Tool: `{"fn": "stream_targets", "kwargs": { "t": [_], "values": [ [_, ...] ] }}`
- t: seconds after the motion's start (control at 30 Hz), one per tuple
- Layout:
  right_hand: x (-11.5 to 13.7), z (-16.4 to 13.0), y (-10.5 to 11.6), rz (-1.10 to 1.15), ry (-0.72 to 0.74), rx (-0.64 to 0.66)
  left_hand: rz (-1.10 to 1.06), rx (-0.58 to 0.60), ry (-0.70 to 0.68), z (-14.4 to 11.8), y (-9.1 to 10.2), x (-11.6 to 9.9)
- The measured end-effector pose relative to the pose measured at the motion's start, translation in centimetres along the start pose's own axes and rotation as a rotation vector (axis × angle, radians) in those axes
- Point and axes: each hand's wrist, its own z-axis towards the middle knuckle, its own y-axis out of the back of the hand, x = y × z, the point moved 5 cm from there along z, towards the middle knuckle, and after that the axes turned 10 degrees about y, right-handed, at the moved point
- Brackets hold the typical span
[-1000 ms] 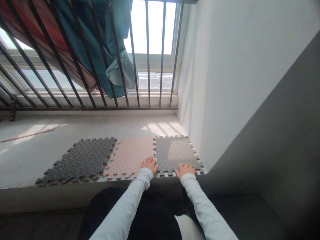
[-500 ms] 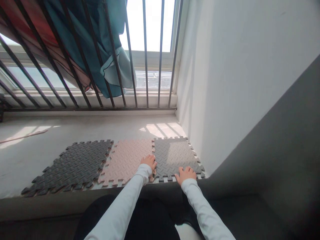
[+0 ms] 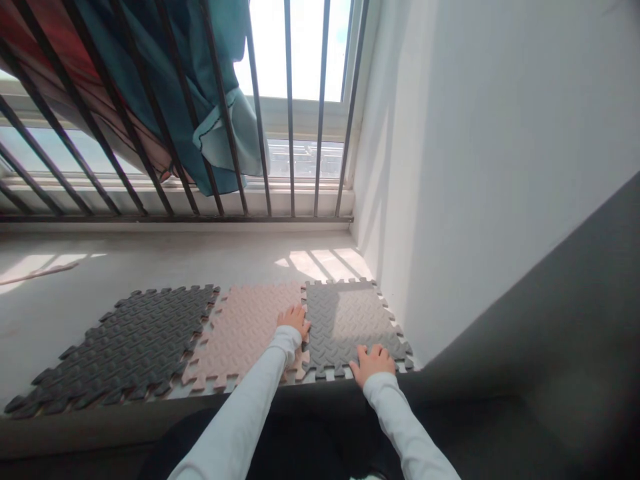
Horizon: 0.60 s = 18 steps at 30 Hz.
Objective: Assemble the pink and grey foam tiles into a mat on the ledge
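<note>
Three foam puzzle mats with toothed edges lie in a row on a ledge. My left hand [image 3: 294,320] rests palm down, fingers apart, on the right edge of the pink foam mat [image 3: 245,327], where it meets the grey foam mat [image 3: 350,313]. On the grey mat's front edge lies my right hand [image 3: 374,363], its fingers spread. At the left sits a dark grey foam mat [image 3: 120,347], with a narrow gap between it and the pink one. Whether the pink and grey teeth are fully locked under my left hand cannot be seen.
The pale ledge [image 3: 165,257] ends at a front edge close to my legs. A white wall [image 3: 450,167] rises at the right. Behind stand dark metal bars [image 3: 290,133] before a window, with a teal and red curtain [image 3: 175,100]. A thin strip [image 3: 40,273] lies far left.
The view has shifted slightly, so the mats appear lower and the dark one farther left. Both hands stay on the same mats, pressed flat.
</note>
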Motion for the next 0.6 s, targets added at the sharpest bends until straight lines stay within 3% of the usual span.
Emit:
{"fn": "stream_targets", "kwargs": {
  "t": [0.13,0.33,0.6],
  "values": [
    [0.0,0.0,0.2,0.013,0.012,-0.016,-0.007,-0.021,0.007,1.7,1.1,-0.3],
    [-0.1,0.2,-0.1,0.007,-0.014,-0.012,-0.021,0.072,0.038,3.6,-0.4,-0.3],
    [0.1,0.4,-0.1,0.005,0.0,0.001,-0.023,-0.026,0.026,5.9,0.9,-0.2]
  ]
}}
